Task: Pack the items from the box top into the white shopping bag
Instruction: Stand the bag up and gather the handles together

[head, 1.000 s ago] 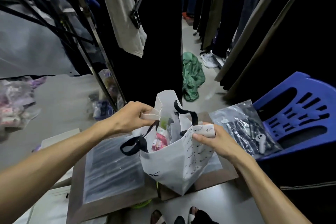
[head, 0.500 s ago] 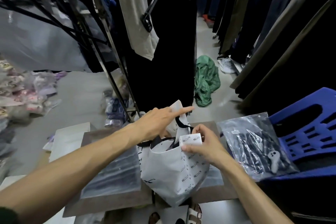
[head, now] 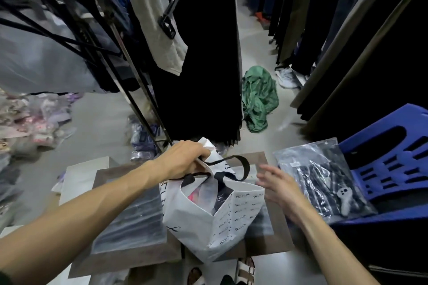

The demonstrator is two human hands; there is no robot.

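The left hand [head: 185, 157] had its grip closed on the far upper edge of the white shopping bag [head: 215, 222], pinching the paper and apparently one black handle [head: 240, 164] near the rim, so the mouth stayed propped. The right hand [head: 280, 190] hovered just beside the bag's right rim, fingers spread and slack, holding nothing; it was blurred, so whether it touched the paper could not be told.

The bag stood upright on the brown box top [head: 129, 259], which served as the worktop, with its mouth facing up and slightly toward the camera. Its long axis ran roughly vertical, one printed corner crease pointing toward the wearer. Inside, something pink and something dark showed, so part of the packing looked done.

What was left, as a judgement: a flat clear-wrapped packet [head: 129, 222] lay on the box top just left of the bag, and another clear wrapper seemed to lie under or behind the bag's right side. A polybagged dark striped garment [head: 322, 183] rested partly on the blue plastic chair [head: 391, 162] to the right, near the free hand; whether it counted among the items to pack could not be told. The task appeared partway through, with at least one packet still out.
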